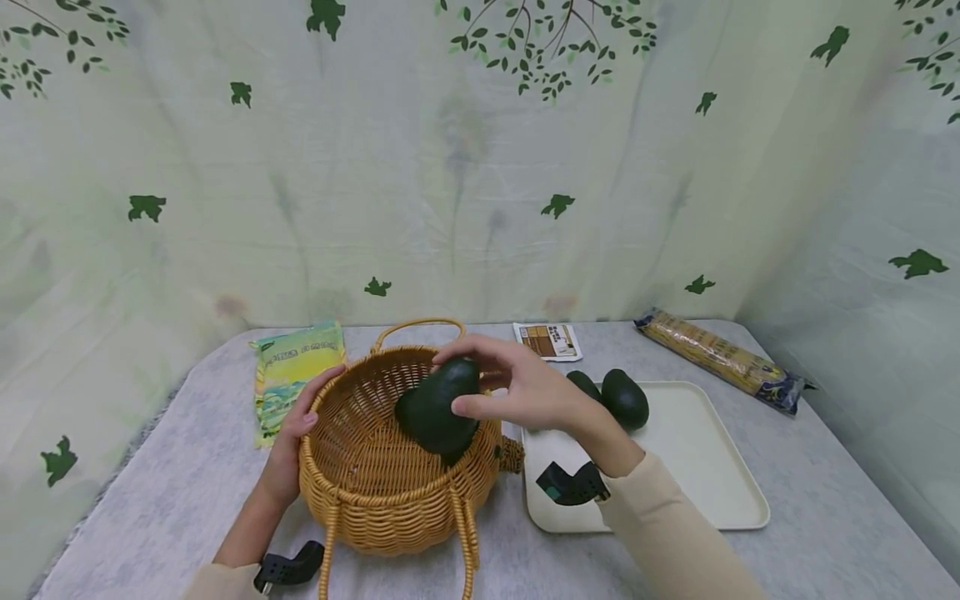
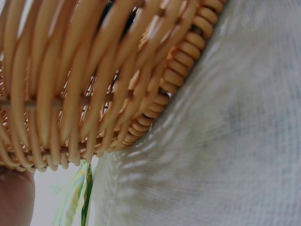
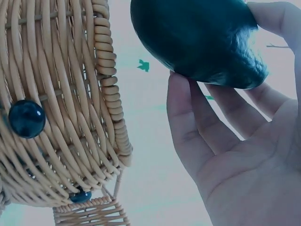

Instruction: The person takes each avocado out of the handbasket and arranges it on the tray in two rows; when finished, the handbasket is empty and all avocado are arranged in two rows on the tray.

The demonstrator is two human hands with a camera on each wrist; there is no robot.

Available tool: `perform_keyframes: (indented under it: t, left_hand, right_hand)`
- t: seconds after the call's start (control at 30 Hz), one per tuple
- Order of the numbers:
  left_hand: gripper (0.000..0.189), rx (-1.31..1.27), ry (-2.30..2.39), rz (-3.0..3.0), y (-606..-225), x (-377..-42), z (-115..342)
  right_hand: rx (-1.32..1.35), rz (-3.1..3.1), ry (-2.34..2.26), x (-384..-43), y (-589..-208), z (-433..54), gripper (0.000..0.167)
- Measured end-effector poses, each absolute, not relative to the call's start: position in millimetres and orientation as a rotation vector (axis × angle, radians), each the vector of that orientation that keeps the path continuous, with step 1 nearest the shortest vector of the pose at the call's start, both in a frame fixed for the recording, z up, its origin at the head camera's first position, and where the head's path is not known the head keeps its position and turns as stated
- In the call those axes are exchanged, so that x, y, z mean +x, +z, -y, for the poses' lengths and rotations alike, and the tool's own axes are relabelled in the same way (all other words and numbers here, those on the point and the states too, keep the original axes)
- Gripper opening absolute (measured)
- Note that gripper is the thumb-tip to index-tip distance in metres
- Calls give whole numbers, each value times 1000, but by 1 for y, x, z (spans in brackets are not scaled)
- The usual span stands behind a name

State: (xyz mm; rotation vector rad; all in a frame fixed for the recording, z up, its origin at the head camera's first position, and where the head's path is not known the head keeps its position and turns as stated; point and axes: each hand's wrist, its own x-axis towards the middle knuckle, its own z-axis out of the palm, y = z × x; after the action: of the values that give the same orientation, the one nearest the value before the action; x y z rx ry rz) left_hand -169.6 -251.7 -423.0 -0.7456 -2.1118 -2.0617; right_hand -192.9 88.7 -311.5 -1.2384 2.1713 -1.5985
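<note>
In the head view my right hand (image 1: pixel 528 390) pinches an avocado (image 1: pixel 442 412) between thumb and fingers over the basket (image 1: pixel 375 525) by the table's (image 1: pixel 187 500) near edge, my left hand (image 1: pixel 292 442) grips the basket's left rim, and two more avocados (image 1: pixel 626 400) sit at the tray's (image 1: pixel 682 467) far left corner. From my left wrist, wicker hides most of that hand, so I cannot tell its grip there. From my right wrist, my thumb and fingertips (image 3: pixel 179 87) hold the avocado beside the basket's rim.
</note>
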Motion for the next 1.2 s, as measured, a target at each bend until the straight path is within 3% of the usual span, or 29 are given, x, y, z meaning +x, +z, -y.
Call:
perform_keyframes:
  t: [1.2]
  left_hand:
    - [60, -684, -2040, 2118, -421, -168, 249]
  right_hand:
    - [-1194, -2367, -1647, -188, -326, -132, 46]
